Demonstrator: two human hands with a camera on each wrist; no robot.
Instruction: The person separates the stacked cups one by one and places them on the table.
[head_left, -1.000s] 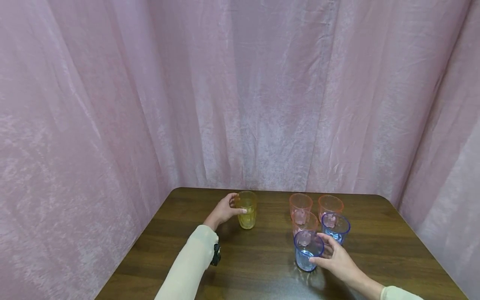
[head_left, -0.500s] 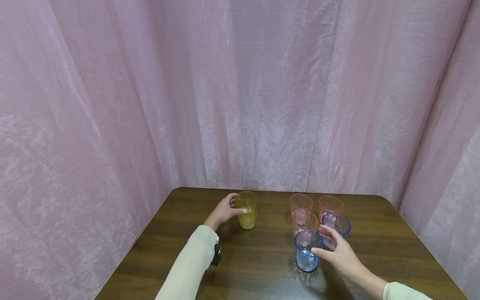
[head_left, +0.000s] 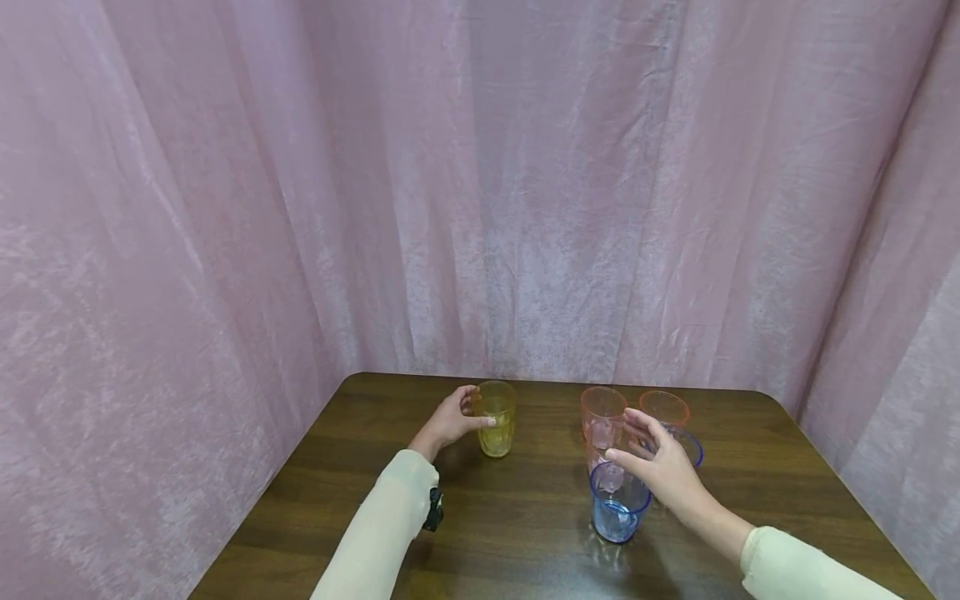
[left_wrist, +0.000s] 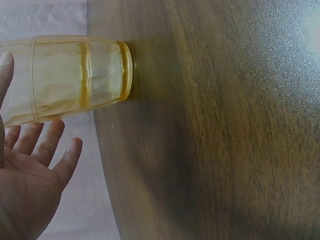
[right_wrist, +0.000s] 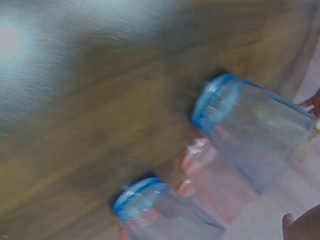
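In the head view my left hand (head_left: 450, 421) is at the left side of a yellow drinking glass (head_left: 495, 419) standing on the table. Its thumb lies across the front and its fingers are at the far side. The left wrist view shows a rim-like line partway along this yellow glass (left_wrist: 60, 80). My right hand (head_left: 667, 471), thumb and fingers spread, hangs above the glasses holding nothing. Below it stands the nearest blue glass (head_left: 615, 518). It partly hides a second blue glass (head_left: 693, 450) and a pink glass (head_left: 597, 467) behind.
Two more pink glasses stand farther back, one on the left (head_left: 600, 404) and one on the right (head_left: 663, 404). The brown wooden table (head_left: 480, 533) ends against pink curtains (head_left: 525, 208). Glasses at the right stand close together.
My right hand has let go of the nearest blue glass and risen up and away over the glasses behind it. That glass stays in place. My left hand has barely moved.
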